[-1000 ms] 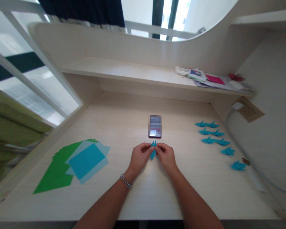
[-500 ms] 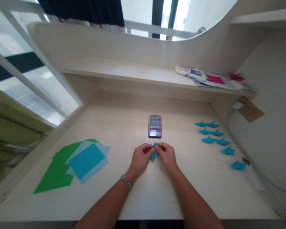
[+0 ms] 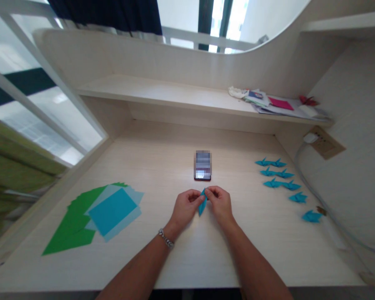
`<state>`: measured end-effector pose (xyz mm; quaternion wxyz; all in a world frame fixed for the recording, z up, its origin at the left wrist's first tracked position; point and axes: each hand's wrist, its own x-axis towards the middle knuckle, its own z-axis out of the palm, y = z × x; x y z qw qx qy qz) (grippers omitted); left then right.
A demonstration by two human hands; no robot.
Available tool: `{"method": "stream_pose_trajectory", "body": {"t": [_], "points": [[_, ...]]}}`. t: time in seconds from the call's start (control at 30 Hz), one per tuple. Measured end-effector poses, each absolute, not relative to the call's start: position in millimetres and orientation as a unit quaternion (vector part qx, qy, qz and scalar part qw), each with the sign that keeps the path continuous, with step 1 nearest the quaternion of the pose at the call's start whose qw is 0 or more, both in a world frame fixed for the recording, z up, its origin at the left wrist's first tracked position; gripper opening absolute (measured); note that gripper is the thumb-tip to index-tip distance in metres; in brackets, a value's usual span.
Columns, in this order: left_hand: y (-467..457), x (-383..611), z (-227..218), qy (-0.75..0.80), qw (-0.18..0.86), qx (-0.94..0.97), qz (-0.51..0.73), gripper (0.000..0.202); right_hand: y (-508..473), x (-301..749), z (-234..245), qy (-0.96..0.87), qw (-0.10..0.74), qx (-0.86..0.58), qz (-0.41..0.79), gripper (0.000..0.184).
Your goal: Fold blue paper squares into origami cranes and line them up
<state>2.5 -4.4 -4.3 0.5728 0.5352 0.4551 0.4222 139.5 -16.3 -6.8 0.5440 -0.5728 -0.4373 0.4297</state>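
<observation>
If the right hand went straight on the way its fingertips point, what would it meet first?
The blue folded paper, which the right hand is pinching. Just past that, the left hand seems next in line, though this single view leaves depth hard to judge.

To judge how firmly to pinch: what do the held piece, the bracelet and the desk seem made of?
Held piece: thin blue paper, probably matte, judging by its crisp point and lack of glare. Bracelet: likely polished metal, from its silvery, glinting links. Desk: perhaps laminated wood board, satin, given its pale grain and soft sheen.
</observation>
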Motion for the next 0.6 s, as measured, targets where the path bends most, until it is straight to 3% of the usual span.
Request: {"method": "stream_pose_trajectory", "body": {"t": [0.37,0.47,0.6], "points": [[-3.6,1.6,-1.9,0.441,0.601,0.525,0.411,0.024,-15.1,140.9,-3.2,-0.403,0.556,-0.546,0.48,0.023],[-4.1,2.0,-1.7,0.436,0.603,0.523,0.415,0.023,-14.9,143.1,-1.4,-0.409,0.542,-0.53,0.508,0.028],[-4.5,2.1,-3.7,0.429,0.607,0.523,0.418,0.021,-14.2,146.6,-2.8,-0.448,0.504,-0.536,0.508,0.021]]}}
